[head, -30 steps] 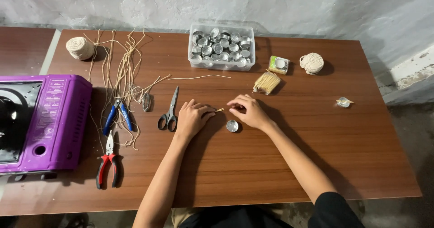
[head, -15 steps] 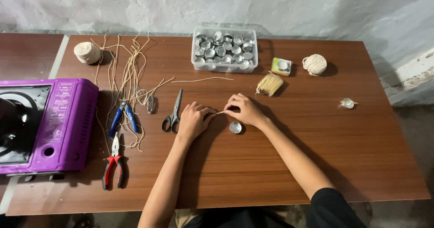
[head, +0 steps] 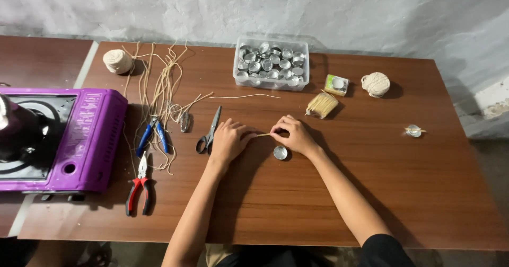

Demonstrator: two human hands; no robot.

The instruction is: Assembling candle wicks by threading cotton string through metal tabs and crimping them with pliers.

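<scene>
1. Small metal cup [head: 280,152] sits just below the right hand [head: 295,135] (the nearer hand)
2. Both hands, left hand [head: 229,140] too, pinch a thin stick [head: 262,135] lying left-right between them
3. Scissors [head: 209,131] beside the left hand

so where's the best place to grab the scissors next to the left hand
Judging by their pose, take the scissors by the dark handle loops, coming from the near edge of the table. They lie flat with the loops toward the person, just beside the left hand, and the closed blades point away toward the clear tub of metal cups.
</scene>
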